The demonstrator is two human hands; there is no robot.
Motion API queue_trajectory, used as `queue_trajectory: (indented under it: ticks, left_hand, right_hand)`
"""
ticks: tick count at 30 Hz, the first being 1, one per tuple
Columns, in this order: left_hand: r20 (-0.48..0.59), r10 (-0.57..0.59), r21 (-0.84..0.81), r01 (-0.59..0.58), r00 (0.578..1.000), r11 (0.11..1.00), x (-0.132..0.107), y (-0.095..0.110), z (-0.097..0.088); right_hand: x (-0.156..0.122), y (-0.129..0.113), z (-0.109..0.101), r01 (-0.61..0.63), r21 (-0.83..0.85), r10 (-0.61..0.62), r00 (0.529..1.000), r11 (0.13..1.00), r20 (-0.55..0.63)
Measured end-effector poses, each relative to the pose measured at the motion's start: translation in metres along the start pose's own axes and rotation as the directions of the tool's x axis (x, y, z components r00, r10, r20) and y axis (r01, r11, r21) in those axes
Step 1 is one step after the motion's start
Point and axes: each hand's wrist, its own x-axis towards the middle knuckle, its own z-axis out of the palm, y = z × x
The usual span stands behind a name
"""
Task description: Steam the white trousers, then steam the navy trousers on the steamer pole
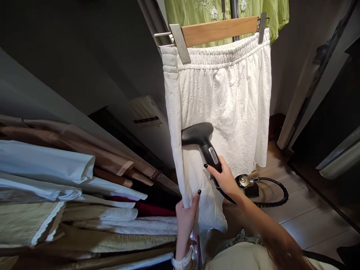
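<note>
At the far left, a stack of folded fabrics (70,187) in white, beige, brown and dark red fills the lower corner. Behind it, on the grey wall, a white paper label (144,112) hangs at a slant.

Further right, the left hand (186,215) comes up from the bottom edge with a white watch (181,260) on its wrist. Its grip is pinching the lower left edge of the white garment (225,90), thumb in front and fingers behind the cloth. The garment hangs by its elastic waistband from the two metal clips of a wooden hanger (219,30). A green embroidered garment (197,9) hangs behind that, at the top of the view.

The steamer (200,135), black with a grey button on its handle, lies against the front of the white garment, left of its middle and about halfway down. The right hand (223,176) holds the steamer's handle from below, and its grip is pressed together around it, dark-painted nails showing.

To the right of that hand, the steamer's base (247,183) stands on the tiled floor (309,217), just beside the garment's lower right corner. A black corded hose (278,191) curls out from the base, across the tiles and back toward the handle.
</note>
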Motion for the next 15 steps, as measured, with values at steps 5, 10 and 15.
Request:
queue_trajectory:
  ticks: [5, 10, 15]
  left_hand:
    - [0.079, 0.009, 0.027, -0.011, 0.997, 1.000, 0.001, -0.002, 0.003]
    - [0.146, 0.010, 0.021, -0.013, 0.989, 1.000, -0.012, 0.000, 0.012]
    - [0.209, 0.018, 0.011, -0.021, 0.978, 1.000, -0.018, -0.002, 0.017]
  right_hand:
    - [0.020, -0.031, 0.002, 0.049, 0.072, -0.049, 0.999, 0.996, -0.009]
    - [0.053, -0.073, 0.006, 0.222, 0.099, -0.220, 0.975, 0.970, -0.030]
    - [0.065, -0.080, 0.003, 0.292, 0.039, -0.288, 0.955, 0.956, -0.074]
